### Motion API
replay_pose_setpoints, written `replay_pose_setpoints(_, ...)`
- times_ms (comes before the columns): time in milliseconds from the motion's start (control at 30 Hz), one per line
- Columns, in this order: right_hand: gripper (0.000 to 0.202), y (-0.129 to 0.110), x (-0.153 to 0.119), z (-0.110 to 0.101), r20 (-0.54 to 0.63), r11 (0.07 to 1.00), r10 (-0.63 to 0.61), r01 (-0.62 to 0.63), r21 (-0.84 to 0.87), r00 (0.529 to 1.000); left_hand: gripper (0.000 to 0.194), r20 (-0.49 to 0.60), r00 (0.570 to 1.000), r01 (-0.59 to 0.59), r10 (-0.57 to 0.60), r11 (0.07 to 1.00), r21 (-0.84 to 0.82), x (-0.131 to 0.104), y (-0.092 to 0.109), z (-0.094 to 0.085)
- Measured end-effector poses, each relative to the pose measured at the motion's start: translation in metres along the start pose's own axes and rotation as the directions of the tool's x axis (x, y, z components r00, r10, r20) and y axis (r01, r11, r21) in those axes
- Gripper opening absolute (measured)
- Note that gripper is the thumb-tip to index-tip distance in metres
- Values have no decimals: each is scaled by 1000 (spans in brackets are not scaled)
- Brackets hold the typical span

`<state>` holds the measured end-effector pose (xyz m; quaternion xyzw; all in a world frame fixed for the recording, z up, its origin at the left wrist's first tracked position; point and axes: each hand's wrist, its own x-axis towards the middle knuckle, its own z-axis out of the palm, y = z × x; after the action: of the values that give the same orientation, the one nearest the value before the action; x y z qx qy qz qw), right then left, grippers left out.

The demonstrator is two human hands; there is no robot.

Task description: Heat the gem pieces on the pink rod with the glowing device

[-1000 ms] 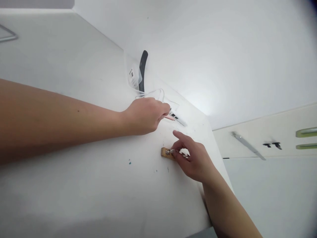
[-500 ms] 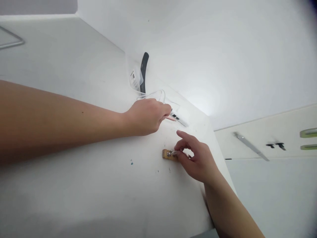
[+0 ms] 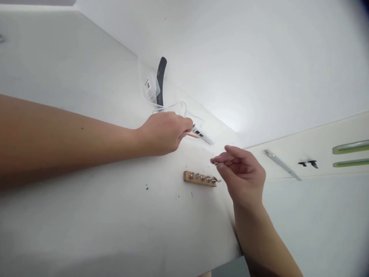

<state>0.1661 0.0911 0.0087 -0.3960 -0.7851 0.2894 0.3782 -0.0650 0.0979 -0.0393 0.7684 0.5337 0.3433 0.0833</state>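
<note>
My left hand [image 3: 165, 132] is closed in a loose fist, back uppermost, beside a white power strip [image 3: 203, 135]. A thin pink stick-like piece [image 3: 192, 135] shows just past its fingers; whether the hand grips it, I cannot tell. My right hand [image 3: 243, 171] is raised off the white table, thumb and fingers pinching a small shiny metal piece [image 3: 216, 163]. Below and left of that hand lies a narrow wooden block [image 3: 198, 182] bearing several small metal pieces [image 3: 203, 178] in a row, with clear bits among them.
A white cable [image 3: 181, 103] loops behind my left hand, near a clear plastic package [image 3: 150, 90] and a black curved strip [image 3: 161, 77] by the wall. Blue specks [image 3: 147, 187] dot the table. Beyond the right edge are a silver bar [image 3: 282, 165] and green-edged strips [image 3: 350, 147].
My right hand has lifted away from the wooden block, up and to the right, with the small metal piece pinched, uncovering the block's row. The view has shifted slightly; my left hand keeps its pose.
</note>
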Motion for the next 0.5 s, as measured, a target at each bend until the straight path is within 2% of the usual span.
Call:
replay_pose_setpoints(67, 34, 1, 4, -3, -114, 998, 9, -2, 61, 993, 19, -4, 1000, 4, -4, 1000, -6, 0, 0, 0)
replay_pose_setpoints(167, 33, 7, 12, -6, -180, 992, 59, -37, 124, 982, 19, -4, 1000, 10, -10, 1000, -20, 0, 0, 1)
replay_pose_setpoints(433, 24, 23, 47, -4, -53, 952, 83, -64, 301, 995, 21, -43, 999, 28, -30, 998, -57, -1, 1, 2)
replay_pose_setpoints(500, 22, 27, 54, -3, -51, 938, 99, -76, 337, 994, 20, -46, 998, 39, -43, 996, -83, -1, 3, 0)
